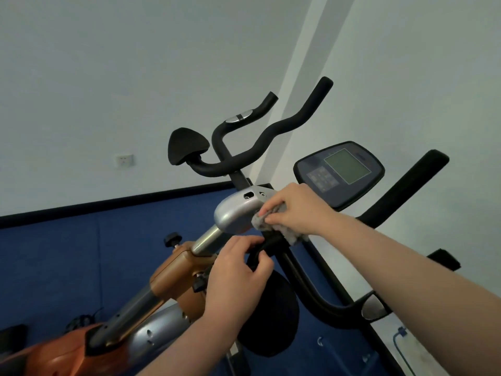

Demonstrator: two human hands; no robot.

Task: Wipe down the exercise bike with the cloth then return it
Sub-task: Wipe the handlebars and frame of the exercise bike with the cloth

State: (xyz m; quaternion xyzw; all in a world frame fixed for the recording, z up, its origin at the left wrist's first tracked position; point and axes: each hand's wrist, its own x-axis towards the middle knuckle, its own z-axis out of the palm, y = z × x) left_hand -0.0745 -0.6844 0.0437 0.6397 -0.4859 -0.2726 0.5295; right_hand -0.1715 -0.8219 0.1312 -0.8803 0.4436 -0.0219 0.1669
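The exercise bike fills the middle of the view: a silver clamp housing (235, 213) tops a chrome post, with black foam handlebars (273, 132) above it. A console (340, 173) with a grey screen sits to the right. My right hand (294, 208) presses a crumpled grey cloth (261, 222) against the right side of the silver housing. Just below it, my left hand (238, 270) grips a black handlebar tube (267, 244). The cloth is partly hidden under my fingers.
An orange-brown frame (176, 270) runs down to the lower left. A round black pad (273, 318) hangs below my left hand. Blue floor mats (81, 256) meet white walls with a black skirting. A wall socket (124, 160) is at the left, and a blue cable (401, 335) at the lower right.
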